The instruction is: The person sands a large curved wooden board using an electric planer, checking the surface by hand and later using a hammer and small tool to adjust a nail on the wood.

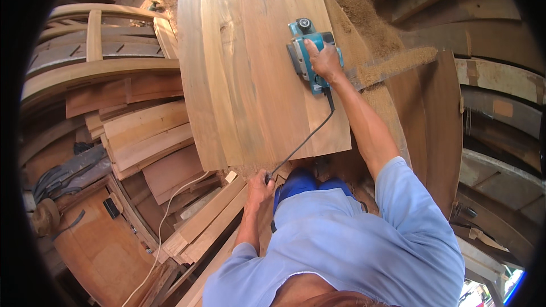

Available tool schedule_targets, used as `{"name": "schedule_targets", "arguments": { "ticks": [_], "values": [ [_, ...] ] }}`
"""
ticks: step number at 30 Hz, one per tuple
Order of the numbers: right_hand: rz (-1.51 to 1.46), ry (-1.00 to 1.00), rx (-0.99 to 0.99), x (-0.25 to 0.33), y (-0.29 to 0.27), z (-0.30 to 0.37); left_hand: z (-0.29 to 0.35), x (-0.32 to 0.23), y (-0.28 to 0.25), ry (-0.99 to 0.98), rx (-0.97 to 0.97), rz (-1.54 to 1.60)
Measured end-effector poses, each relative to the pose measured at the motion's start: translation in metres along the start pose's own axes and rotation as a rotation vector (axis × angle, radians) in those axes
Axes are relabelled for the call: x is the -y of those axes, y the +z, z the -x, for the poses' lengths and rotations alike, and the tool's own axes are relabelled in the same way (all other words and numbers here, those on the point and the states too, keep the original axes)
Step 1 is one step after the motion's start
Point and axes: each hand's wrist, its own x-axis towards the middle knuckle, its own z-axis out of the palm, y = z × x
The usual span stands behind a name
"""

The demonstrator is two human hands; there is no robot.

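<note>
A teal electric planer (304,71) rests on a wide wooden panel (250,102), toward its right side. My right hand (325,61) is closed around the planer's handle, the thumb lying along the top. From the planer's near end a black power cord (310,135) runs down over the panel to my left hand (260,189). Beside the panel's near edge, that hand is closed on the cord at a dark, thick part that looks like a plug. The planer's underside is hidden against the wood.
Wood shavings (392,68) lie heaped on boards right of the panel. Stacked planks (151,133) and a curved wooden frame (94,37) stand at the left. A white cable (165,222) trails across the lower left. Large boards (438,131) lean along the right.
</note>
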Motion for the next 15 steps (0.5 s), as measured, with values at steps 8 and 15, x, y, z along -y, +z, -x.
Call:
{"name": "schedule_targets", "arguments": {
  "ticks": [8, 15],
  "values": [
    [-0.011, 0.016, -0.005, 0.005, 0.006, -0.015, 0.017, 0.005, 0.010, -0.243, 0.199, -0.004],
    [-0.007, -0.004, -0.017, 0.006, 0.006, -0.031, -0.003, 0.005, -0.020, -0.254, 0.081, 0.086]
  ]
}}
